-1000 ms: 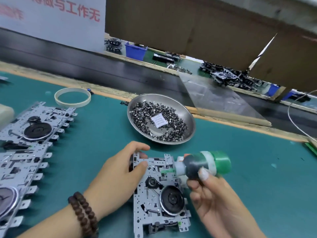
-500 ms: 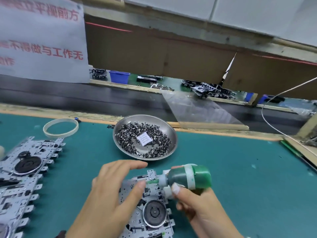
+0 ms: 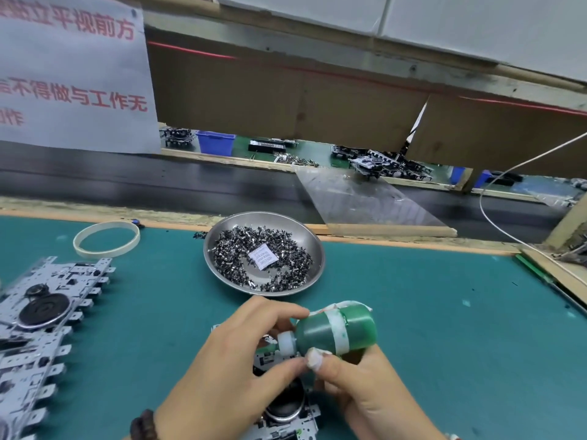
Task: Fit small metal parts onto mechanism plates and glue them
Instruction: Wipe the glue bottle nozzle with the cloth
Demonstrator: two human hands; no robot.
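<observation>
- The mechanism plate (image 3: pixel 286 420) lay near on the green mat (image 3: pixel 428 312), mostly hidden under both hands; only a round dark disc and grey punched metal were seen.
- The glue bottle's (image 3: pixel 330 333) nozzle was covered by the left hand (image 3: pixel 235 369), whose curled fingers were closed at the white neck.
- The green bottle, taped white, was gripped by the right hand (image 3: pixel 359 385).
- Beyond, small metal parts (image 3: pixel 263 255) were heaped in a steel dish (image 3: pixel 313 246).

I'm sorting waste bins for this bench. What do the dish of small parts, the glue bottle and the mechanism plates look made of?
Dish: polished metal, probably stainless; it shines and mirrors light.
Glue bottle in the right hand: translucent green plastic, white nozzle collar, pale tape band.
Mechanism plates: stamped sheet metal, dull silver, with punched tabs.
</observation>
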